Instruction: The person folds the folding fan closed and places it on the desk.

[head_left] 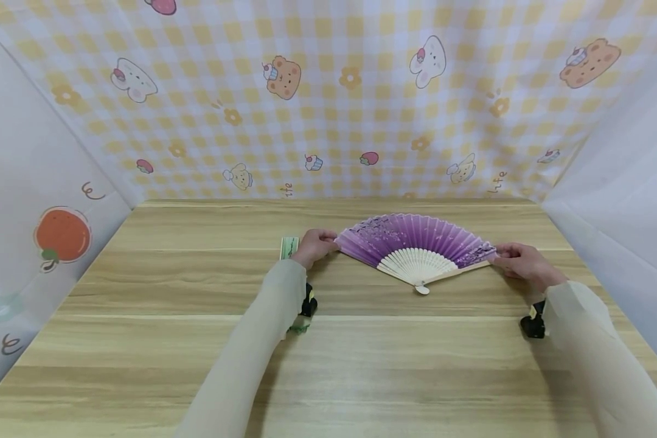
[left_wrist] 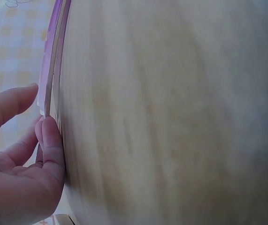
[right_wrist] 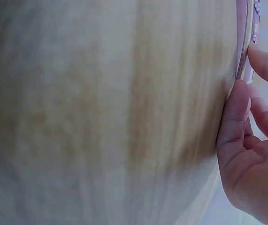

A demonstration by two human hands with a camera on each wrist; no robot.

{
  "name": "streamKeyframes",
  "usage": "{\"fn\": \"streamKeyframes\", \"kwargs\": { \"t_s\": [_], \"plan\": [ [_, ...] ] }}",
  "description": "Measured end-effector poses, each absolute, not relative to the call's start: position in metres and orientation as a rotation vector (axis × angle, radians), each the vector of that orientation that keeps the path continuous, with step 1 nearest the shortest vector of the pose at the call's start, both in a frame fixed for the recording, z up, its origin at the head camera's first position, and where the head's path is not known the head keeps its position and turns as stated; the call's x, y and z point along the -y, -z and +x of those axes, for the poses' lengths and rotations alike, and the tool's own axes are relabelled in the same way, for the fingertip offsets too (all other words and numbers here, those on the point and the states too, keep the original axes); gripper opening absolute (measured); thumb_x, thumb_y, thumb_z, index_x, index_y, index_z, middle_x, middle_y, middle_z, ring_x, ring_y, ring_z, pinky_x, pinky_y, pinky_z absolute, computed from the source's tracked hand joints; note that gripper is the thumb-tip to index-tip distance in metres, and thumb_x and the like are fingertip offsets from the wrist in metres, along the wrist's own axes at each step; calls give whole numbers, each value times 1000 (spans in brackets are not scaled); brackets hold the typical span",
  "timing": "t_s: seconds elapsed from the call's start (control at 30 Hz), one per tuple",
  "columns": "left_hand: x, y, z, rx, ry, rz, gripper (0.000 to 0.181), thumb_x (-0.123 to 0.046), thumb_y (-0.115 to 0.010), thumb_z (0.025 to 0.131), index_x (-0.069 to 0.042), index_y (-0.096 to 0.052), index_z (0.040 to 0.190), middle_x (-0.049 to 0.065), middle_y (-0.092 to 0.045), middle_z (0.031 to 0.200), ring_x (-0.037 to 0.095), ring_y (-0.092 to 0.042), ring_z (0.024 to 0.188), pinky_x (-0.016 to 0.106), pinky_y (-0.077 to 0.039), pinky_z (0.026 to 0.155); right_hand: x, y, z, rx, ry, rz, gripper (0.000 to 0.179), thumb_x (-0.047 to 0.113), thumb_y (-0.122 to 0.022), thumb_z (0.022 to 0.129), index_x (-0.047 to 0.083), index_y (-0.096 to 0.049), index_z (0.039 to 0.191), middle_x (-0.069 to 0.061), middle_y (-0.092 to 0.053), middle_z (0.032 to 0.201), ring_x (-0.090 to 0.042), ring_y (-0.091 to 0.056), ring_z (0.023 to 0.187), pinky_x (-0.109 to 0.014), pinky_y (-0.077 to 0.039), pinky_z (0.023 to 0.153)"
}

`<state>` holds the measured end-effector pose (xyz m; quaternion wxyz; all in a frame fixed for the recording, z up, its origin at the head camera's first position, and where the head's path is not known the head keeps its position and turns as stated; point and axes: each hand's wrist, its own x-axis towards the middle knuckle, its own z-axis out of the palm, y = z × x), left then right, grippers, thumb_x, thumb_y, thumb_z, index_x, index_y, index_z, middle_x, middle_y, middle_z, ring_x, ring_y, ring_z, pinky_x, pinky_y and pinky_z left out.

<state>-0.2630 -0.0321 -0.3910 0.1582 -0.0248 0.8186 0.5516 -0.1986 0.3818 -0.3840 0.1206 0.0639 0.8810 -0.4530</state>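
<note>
A purple folding fan (head_left: pixel 402 237) with a floral print lies spread on the wooden table, its pale ribs (head_left: pixel 418 263) meeting at a pivot on the near side. At its left end, my left hand (head_left: pixel 314 246) holds the corner between thumb and fingers; the left wrist view shows the fan's edge (left_wrist: pixel 54 61) at the fingertips. My right hand (head_left: pixel 522 263) pinches the opposite end, where the outer rib (right_wrist: pixel 244 47) runs between thumb and index finger in the right wrist view. Beside the left hand lies a flat green-and-white piece (head_left: pixel 289 245), partly hidden by that hand.
Behind the wooden table (head_left: pixel 142 274) hangs a yellow checked cloth (head_left: pixel 328 97) with cartoon prints. White cloth walls (head_left: pixel 27 164) stand on both sides. A black wrist device (head_left: pixel 309 302) sits at the left sleeve, another (head_left: pixel 533 322) at the right.
</note>
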Motion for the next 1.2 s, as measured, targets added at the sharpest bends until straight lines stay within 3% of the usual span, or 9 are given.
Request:
{"fn": "streamKeyframes", "kwargs": {
  "t_s": [0.67,1.2],
  "plan": [
    [33,385,-258,-2409,-1486,-40,27,-10,-64,81,-3,-61,107,8,-59,95,16,-52,77,22,-43,63,-381,382,-197,-2576,1328,183,54,17,-58,85,-14,-33,122,4,-46,87,0,-46,70,-17,-49,64],
    [33,386,-258,-2412,-1486,-40,27,-6,-65,77,-4,-61,103,5,-55,86,14,-49,73,20,-42,60,-380,381,-197,-2591,1288,198,46,17,-58,85,-11,-36,115,-2,-44,90,-2,-46,70,-17,-49,63]
  ]
}}
